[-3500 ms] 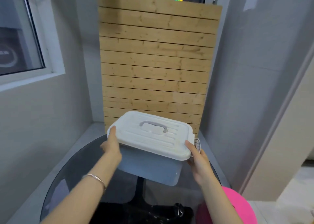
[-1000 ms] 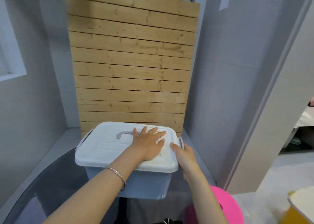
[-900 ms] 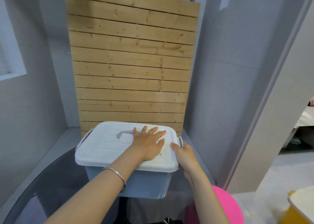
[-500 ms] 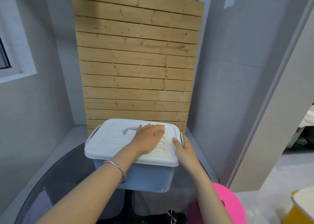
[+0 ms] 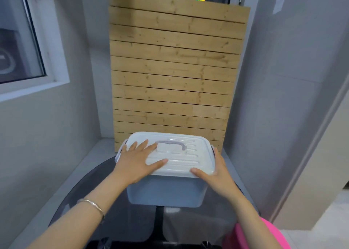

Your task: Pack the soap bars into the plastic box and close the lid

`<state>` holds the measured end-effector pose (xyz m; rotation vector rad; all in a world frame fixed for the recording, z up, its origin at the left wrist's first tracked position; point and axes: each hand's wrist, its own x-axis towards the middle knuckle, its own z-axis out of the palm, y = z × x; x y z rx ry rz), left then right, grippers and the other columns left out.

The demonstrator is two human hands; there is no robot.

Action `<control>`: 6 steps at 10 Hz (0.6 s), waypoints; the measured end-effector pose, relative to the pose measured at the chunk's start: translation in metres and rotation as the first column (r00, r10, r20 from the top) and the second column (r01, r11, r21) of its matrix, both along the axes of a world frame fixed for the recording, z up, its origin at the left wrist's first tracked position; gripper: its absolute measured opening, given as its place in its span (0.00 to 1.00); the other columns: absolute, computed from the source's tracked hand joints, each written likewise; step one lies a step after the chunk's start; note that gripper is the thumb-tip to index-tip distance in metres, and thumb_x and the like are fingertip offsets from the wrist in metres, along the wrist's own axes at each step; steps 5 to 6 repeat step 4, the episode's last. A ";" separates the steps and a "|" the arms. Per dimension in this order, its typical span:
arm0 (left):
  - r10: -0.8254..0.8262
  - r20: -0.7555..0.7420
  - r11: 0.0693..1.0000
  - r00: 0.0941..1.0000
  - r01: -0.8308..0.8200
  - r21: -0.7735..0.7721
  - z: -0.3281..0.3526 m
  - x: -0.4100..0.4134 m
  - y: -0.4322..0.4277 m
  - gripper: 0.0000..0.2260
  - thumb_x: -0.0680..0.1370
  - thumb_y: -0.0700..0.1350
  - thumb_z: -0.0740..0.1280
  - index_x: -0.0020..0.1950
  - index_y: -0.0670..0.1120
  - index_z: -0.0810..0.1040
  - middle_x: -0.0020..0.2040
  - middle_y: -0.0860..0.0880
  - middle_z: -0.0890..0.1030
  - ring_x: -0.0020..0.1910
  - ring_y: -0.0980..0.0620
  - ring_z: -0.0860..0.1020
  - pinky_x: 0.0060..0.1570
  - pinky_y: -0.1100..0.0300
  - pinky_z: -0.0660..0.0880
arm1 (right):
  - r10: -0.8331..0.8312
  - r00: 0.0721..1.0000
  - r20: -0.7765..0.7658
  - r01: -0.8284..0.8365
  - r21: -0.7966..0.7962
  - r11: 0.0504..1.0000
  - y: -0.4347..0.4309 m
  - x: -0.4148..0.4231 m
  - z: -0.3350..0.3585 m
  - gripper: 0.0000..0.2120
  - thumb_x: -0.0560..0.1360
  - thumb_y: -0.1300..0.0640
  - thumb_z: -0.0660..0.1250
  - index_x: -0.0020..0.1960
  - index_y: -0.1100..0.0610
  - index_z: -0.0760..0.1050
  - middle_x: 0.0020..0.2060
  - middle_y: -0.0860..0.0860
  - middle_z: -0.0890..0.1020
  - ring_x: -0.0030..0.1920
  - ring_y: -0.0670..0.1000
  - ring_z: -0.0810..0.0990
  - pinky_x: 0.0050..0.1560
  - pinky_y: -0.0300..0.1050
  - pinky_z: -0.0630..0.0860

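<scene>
One plastic box: blue-grey body, standing on one round dark glass table, at the table's 12 o'clock edge. One white ribbed lid sits flat on the box, covering it. One grey carry handle lies folded down at the lid's centre. Two side latches: one at the lid's 9 o'clock, one at 3 o'clock, both partly hidden by hands. Soap bars: none visible; the box contents cannot be seen.

Two bare hands. Left hand: fingers spread, palm flat on the lid's 9 o'clock half, fingertips touching the handle's end. One thin metal bracelet on the left wrist. Right hand: wrapped around the lid's corner at 4 o'clock, thumb lying along the near rim, fingers down the right side.

One upright slatted wooden panel just behind the box at 12 o'clock. One window at 10 o'clock. One pink round object at 5 o'clock, partly cut off.
</scene>
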<state>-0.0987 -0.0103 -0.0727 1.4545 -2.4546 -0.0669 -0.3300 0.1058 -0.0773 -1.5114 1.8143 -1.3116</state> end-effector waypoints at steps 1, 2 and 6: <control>0.036 -0.006 0.999 0.999 -0.036 0.001 0.001 -0.004 -0.011 0.42 0.62 0.78 0.39 0.73 0.63 0.55 0.78 0.54 0.55 0.76 0.46 0.54 0.73 0.43 0.45 | 0.032 0.999 -0.008 -0.032 0.036 0.999 -0.017 -0.007 0.002 0.38 0.56 0.34 0.74 0.58 0.21 0.55 0.60 0.26 0.64 0.60 0.26 0.65 0.61 0.36 0.62; 0.042 0.001 0.998 0.999 -0.042 0.037 0.004 -0.004 -0.018 0.41 0.64 0.78 0.40 0.74 0.63 0.55 0.78 0.53 0.55 0.76 0.46 0.53 0.73 0.42 0.45 | 0.046 0.998 -0.034 -0.044 0.075 0.996 -0.023 -0.007 0.006 0.34 0.57 0.35 0.75 0.54 0.22 0.56 0.57 0.27 0.65 0.60 0.29 0.66 0.61 0.37 0.61; 0.026 0.000 0.995 1.000 -0.026 0.097 0.008 -0.005 -0.015 0.37 0.68 0.76 0.44 0.74 0.62 0.53 0.78 0.53 0.52 0.76 0.44 0.51 0.72 0.41 0.42 | 0.053 0.995 -0.082 -0.050 0.043 0.998 -0.012 -0.001 0.039 0.42 0.69 0.40 0.70 0.76 0.49 0.53 0.76 0.47 0.58 0.74 0.47 0.60 0.70 0.41 0.59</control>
